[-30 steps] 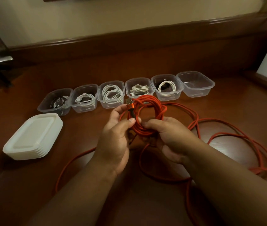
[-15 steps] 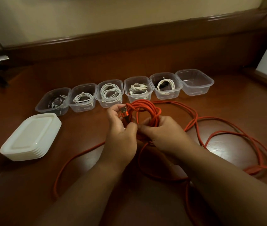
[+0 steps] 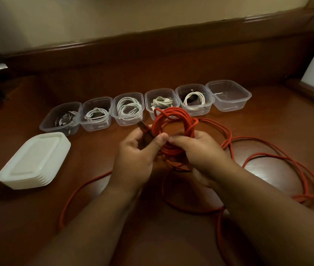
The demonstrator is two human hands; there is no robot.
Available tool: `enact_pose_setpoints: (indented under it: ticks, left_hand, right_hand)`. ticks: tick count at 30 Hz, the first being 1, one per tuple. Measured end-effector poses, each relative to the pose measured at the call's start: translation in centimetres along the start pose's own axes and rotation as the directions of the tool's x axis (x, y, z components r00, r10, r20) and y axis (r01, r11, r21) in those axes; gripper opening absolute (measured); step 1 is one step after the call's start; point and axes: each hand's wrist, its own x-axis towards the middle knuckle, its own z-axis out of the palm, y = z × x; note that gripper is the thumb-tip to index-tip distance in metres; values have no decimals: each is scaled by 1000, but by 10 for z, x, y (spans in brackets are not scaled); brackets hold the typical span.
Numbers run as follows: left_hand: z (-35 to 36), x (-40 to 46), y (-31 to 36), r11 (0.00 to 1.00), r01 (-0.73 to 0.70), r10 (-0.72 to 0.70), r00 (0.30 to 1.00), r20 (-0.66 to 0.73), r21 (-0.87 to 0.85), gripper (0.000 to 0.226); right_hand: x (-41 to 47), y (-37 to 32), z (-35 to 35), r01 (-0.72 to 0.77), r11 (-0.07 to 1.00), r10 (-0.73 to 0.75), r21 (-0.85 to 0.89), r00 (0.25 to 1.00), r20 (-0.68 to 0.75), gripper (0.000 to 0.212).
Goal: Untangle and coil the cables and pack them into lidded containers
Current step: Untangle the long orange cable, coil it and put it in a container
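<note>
While the orange cable (image 3: 173,129) was half coiled above the wooden table (image 3: 267,131), the left hand (image 3: 135,160) pinched the coil near its plug and the right hand (image 3: 200,152) gripped the loops; loose cable trailed right. Behind sat six clear containers (image 3: 229,96), five holding coiled cables, the rightmost empty. Stacked white lids (image 3: 35,160) lay at left.
</note>
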Motion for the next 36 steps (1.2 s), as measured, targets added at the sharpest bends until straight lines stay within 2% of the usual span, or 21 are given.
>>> enact_pose_setpoints:
  ticks: [2, 6, 8, 10, 12, 14, 16, 19, 27, 31, 36]
  left_hand:
    - [1, -1, 2, 987, 98, -99, 995, -3, -125, 14]
    - [1, 1, 6, 929, 257, -265, 964, 8, -266, 25]
    - [-2, 3, 5, 916, 275, -302, 952, -50, -293, 40]
    - [-3, 3, 2, 935, 199, -244, 961, -128, -294, 42]
    - [-1, 2, 0, 978, 77, -116, 973, -199, -194, 37]
    - [-3, 2, -3, 1000, -1, 4, 969, -247, 10, 30]
    - [-6, 3, -6, 984, -30, 73, 966, -249, 174, 28]
    - [-9, 3, -4, 937, -81, 162, 963, -217, 339, 26]
    - [-9, -2, 2, 878, -114, 220, 958, -181, 466, 17]
    - [-9, -2, 5, 885, -101, 197, 965, -171, 454, 16]
    - [-9, 1, 4, 929, 4, 63, 984, -169, 371, 13]
  right_hand:
    - [-3, 0, 2, -53, 995, 46, 85, 996, 82, 16]
    - [-5, 2, 4, -87, 983, 59, 161, 984, 170, 11]
    - [-4, 4, 3, -102, 980, 70, 171, 981, 183, 7]
    - [-4, 6, 4, -91, 985, 62, 148, 980, 187, 14]
    - [-4, 8, 6, -35, 995, 20, 94, 988, 153, 18]
    - [-2, 11, 6, 26, 999, -30, 47, 994, 104, 16]
    - [-1, 12, 5, 93, 996, -91, -18, 994, 64, 9]
    - [-3, 12, 5, 151, 986, -146, -73, 987, 69, 13]
    - [-1, 13, 3, 104, 992, -106, -66, 994, -36, 21]
    - [0, 13, -1, 99, 994, -97, -52, 995, 29, 21]
    - [0, 12, -4, 220, 964, -198, -148, 969, 150, 15]
